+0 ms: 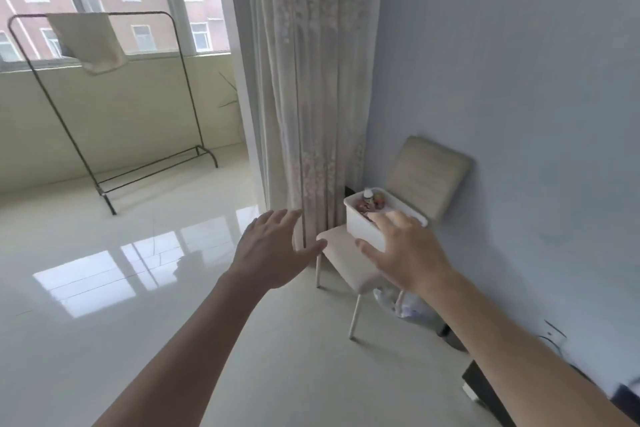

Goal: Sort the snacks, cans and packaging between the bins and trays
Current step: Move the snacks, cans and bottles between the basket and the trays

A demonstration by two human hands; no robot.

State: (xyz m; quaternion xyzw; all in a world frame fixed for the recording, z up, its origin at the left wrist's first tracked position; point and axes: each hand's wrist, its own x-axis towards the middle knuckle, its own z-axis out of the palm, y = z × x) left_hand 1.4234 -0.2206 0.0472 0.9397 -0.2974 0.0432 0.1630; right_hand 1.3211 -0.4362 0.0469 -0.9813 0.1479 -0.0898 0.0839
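A white bin point(360, 224) stands on the seat of a beige chair point(426, 177) by the wall. Inside it I make out a small bottle point(368, 197) and some colourful packets point(379, 200). My right hand point(405, 253) reaches out with straight, spread fingers over the bin's near right side; whether it touches the bin I cannot tell. My left hand point(273, 250) is stretched forward to the left of the bin, fingers spread, holding nothing, well apart from it.
A long curtain point(304, 97) hangs just left of the chair. A crumpled plastic bag point(401, 305) lies under the seat. A black clothes rack point(104, 107) stands by the window at the far left. Glossy tiled floor point(138, 288) spreads ahead. A dark object point(485, 388) sits at the lower right.
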